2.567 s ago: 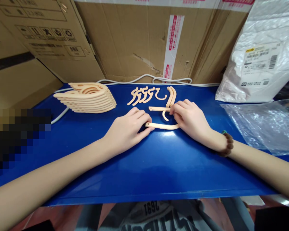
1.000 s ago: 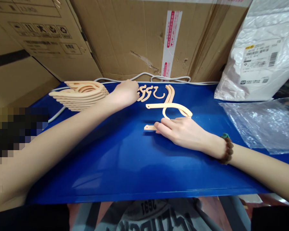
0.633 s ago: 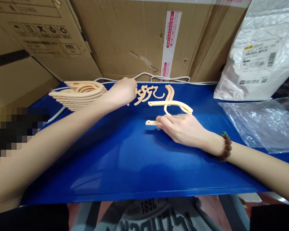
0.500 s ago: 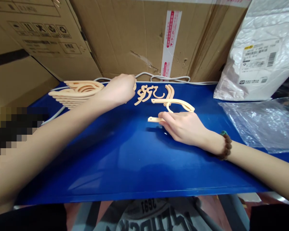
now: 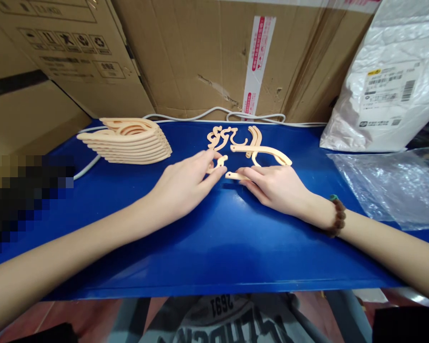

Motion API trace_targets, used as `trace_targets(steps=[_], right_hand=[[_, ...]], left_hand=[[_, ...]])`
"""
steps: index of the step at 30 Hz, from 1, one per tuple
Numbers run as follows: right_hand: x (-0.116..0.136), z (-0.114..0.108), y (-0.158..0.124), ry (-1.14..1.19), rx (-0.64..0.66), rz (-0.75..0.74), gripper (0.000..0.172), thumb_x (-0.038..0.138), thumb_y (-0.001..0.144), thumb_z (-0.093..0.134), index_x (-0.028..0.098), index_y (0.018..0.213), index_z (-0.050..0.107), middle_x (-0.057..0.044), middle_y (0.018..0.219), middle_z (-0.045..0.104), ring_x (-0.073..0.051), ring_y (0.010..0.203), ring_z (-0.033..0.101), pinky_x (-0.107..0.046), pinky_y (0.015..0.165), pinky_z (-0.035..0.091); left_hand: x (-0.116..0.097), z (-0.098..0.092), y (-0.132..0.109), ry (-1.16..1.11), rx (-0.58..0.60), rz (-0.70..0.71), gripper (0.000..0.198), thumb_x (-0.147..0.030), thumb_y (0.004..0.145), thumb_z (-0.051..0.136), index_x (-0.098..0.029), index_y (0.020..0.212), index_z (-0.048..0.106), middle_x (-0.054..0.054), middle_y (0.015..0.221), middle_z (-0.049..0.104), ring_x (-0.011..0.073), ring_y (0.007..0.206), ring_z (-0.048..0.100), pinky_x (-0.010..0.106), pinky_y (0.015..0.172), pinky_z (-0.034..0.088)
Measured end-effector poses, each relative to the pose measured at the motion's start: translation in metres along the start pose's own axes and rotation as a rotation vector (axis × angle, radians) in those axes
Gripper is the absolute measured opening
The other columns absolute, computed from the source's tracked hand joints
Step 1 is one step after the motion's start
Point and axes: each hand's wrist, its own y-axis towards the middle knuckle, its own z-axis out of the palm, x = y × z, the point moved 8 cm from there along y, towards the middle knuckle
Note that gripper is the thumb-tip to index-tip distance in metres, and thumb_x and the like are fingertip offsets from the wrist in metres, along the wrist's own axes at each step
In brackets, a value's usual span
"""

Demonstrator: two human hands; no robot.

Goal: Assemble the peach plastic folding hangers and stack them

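Your left hand (image 5: 184,181) pinches a small, pale hook piece (image 5: 220,162) between thumb and fingers, its rounded tip poking out past your fingertips to the right. Your right hand (image 5: 280,188) has its thumb and fingers closed on a pale strip (image 5: 233,176), whose holed end sticks out leftward toward the hook piece. The two parts sit close together between your hands, near but apart, with the strip a little lower and to the right. A shadow shows on the blue table (image 5: 207,247) under the strip. How far the strip runs back beneath your right palm is hard to say, since your fingers cover it.

Just beyond your right hand lies a long curved arm (image 5: 259,149), its free end pointing left and its other end bending down near your knuckles. Farther back, a pair of curved arms (image 5: 256,137) lies side by side, with a single open hook (image 5: 239,139) to their left and a cluster of loose hooks (image 5: 219,137) beside that, beyond your left fingertips. Well off to the left of these, past your left hand, rests a neat stack of pale hangers (image 5: 128,145).
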Motion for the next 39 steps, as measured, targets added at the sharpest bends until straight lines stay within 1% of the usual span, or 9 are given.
trace_targets(steps=[3, 7, 12, 16, 19, 25, 33, 37, 39], right_hand=[[0.002, 0.003, -0.001, -0.006, 0.022, -0.028, 0.036, 0.037, 0.104, 0.032, 0.018, 0.116, 0.060, -0.003, 0.094, 0.073, -0.016, 0.069, 0.067, -0.029, 0.055, 0.027], [0.004, 0.005, -0.002, 0.012, 0.027, -0.066, 0.035, 0.037, 0.104, 0.033, 0.019, 0.119, 0.059, -0.003, 0.098, 0.073, -0.015, 0.070, 0.067, -0.029, 0.055, 0.028], [0.005, 0.004, -0.001, 0.051, 0.019, -0.084, 0.034, 0.037, 0.104, 0.033, 0.018, 0.117, 0.059, -0.004, 0.096, 0.073, -0.014, 0.071, 0.067, -0.028, 0.057, 0.031], [0.006, 0.001, -0.002, 0.064, 0.006, -0.084, 0.033, 0.036, 0.103, 0.035, 0.018, 0.114, 0.060, -0.004, 0.094, 0.073, -0.014, 0.070, 0.065, -0.027, 0.057, 0.031], [0.006, 0.000, -0.002, 0.058, 0.001, -0.081, 0.032, 0.036, 0.103, 0.035, 0.018, 0.114, 0.060, -0.004, 0.093, 0.073, -0.013, 0.070, 0.065, -0.027, 0.057, 0.030], [0.009, -0.003, -0.002, 0.005, -0.046, -0.116, 0.032, 0.035, 0.103, 0.036, 0.019, 0.114, 0.061, -0.002, 0.092, 0.073, -0.014, 0.071, 0.066, -0.028, 0.059, 0.032], [0.010, -0.006, -0.002, -0.036, -0.080, -0.123, 0.032, 0.036, 0.103, 0.036, 0.019, 0.112, 0.062, -0.001, 0.088, 0.073, -0.013, 0.067, 0.064, -0.027, 0.060, 0.031], [0.010, -0.005, -0.003, -0.037, -0.073, -0.130, 0.032, 0.036, 0.103, 0.036, 0.019, 0.111, 0.062, -0.002, 0.087, 0.073, -0.013, 0.067, 0.064, -0.027, 0.060, 0.031], [0.010, -0.004, -0.003, -0.035, -0.066, -0.130, 0.033, 0.036, 0.103, 0.035, 0.019, 0.111, 0.063, -0.002, 0.086, 0.073, -0.013, 0.068, 0.064, -0.027, 0.060, 0.031]], left_hand=[[0.005, 0.010, -0.006, -0.126, 0.042, -0.010, 0.034, -0.050, 0.099, 0.036, -0.027, 0.111, 0.057, -0.003, 0.084, 0.066, 0.0188, 0.076, 0.061, 0.027, 0.064, 0.038], [0.008, 0.010, -0.006, -0.096, 0.018, 0.010, 0.031, -0.047, 0.098, 0.037, -0.025, 0.107, 0.057, -0.003, 0.081, 0.066, 0.0173, 0.072, 0.059, 0.027, 0.061, 0.033], [0.009, 0.012, -0.005, -0.144, 0.043, 0.047, 0.031, -0.045, 0.097, 0.037, -0.023, 0.097, 0.059, -0.005, 0.066, 0.060, 0.0146, 0.060, 0.053, 0.027, 0.057, 0.030], [0.006, 0.014, -0.007, -0.146, 0.080, 0.080, 0.022, -0.037, 0.095, 0.040, -0.023, 0.093, 0.057, -0.005, 0.067, 0.059, 0.0147, 0.061, 0.054, 0.027, 0.057, 0.031], [0.004, 0.016, -0.007, -0.133, 0.106, 0.113, 0.020, -0.034, 0.095, 0.038, -0.022, 0.092, 0.055, -0.004, 0.069, 0.060, 0.0160, 0.065, 0.057, 0.027, 0.058, 0.033], [0.000, 0.022, -0.007, -0.070, 0.222, 0.200, 0.030, -0.038, 0.099, 0.025, -0.022, 0.083, 0.044, -0.002, 0.068, 0.058, 0.0173, 0.062, 0.056, 0.029, 0.062, 0.037], [0.001, 0.023, -0.007, 0.033, 0.247, 0.267, 0.029, -0.038, 0.099, 0.021, -0.022, 0.083, 0.040, -0.003, 0.062, 0.049, 0.0181, 0.058, 0.053, 0.030, 0.060, 0.034], [-0.002, 0.025, -0.008, 0.127, 0.228, 0.301, 0.028, -0.036, 0.100, 0.021, -0.022, 0.086, 0.041, -0.002, 0.062, 0.052, 0.0191, 0.058, 0.056, 0.029, 0.056, 0.032], [-0.005, 0.026, -0.008, 0.204, 0.215, 0.318, 0.027, -0.038, 0.100, 0.025, -0.022, 0.087, 0.043, -0.001, 0.063, 0.056, 0.0194, 0.058, 0.057, 0.029, 0.053, 0.030]])
